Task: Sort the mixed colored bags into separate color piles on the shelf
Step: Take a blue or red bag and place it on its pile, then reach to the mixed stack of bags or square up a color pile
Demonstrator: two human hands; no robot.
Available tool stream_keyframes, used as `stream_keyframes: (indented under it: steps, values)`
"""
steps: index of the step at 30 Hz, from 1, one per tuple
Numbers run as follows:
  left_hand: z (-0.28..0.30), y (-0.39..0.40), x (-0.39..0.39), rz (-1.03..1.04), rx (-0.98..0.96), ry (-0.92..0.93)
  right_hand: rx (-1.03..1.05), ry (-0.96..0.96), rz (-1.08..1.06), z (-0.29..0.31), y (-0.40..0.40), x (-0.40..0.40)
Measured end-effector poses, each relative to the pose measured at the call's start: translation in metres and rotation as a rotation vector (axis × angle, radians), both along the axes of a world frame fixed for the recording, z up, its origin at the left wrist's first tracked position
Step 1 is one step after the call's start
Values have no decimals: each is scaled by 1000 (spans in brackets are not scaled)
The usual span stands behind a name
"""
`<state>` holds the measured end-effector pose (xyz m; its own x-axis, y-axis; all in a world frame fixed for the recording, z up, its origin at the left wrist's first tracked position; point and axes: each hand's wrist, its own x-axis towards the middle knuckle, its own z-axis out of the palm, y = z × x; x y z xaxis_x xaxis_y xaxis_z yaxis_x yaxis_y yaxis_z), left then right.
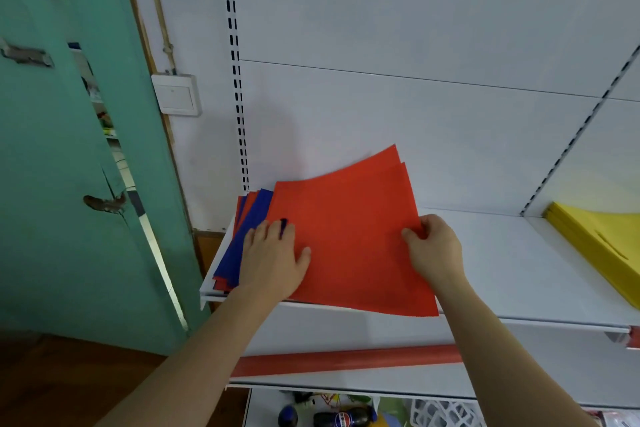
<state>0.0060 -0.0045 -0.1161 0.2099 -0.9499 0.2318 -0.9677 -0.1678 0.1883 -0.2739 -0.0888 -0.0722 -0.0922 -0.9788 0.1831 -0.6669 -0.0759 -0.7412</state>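
Observation:
A flat red bag point(349, 236) lies on top of a mixed stack at the left end of the white shelf point(519, 270). Its far edge curls upward. My right hand point(434, 246) pinches the red bag's right edge. My left hand point(273, 260) lies flat with spread fingers on the bag's left part. Blue bags point(242, 236) and more red ones stick out from under it on the left. A pile of yellow bags point(602, 246) sits at the right end of the shelf, past a slotted upright.
A green door point(69, 184) stands ajar left of the shelf unit, beside a wall switch point(176, 94). A red price rail point(346, 359) runs along the lower shelf's front. Bottles and a white basket point(440, 414) sit below.

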Motion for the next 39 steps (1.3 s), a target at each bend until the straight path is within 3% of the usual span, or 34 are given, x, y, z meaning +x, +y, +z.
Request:
stream_keyframes:
  steps: [3, 5, 11, 14, 20, 29, 33, 39]
  values:
    - [5, -5, 15, 63, -66, 72, -124, -117, 26, 4, 4, -9]
    - [10, -10, 20, 91, -126, 219, -195, -177, 34, 7, 9, -15]
    - [37, -32, 26, 170, -121, 1093, -321, -326, 19, 16, 17, -31]
    - [43, -38, 21, 97, -137, 1297, -347, -357, 19, 17, 18, -35]
    - [55, -40, 16, -12, -464, 1175, -410, -354, -44, 19, 20, -40]
    - [40, -31, 10, -105, -333, 1067, -200, -135, 65, -11, 34, -40]
    - [51, -33, -5, -140, -434, 947, -250, -99, -26, -4, 43, -52]
    - [54, -41, -68, -154, -514, 963, -370, -173, -237, 1, 76, -105]
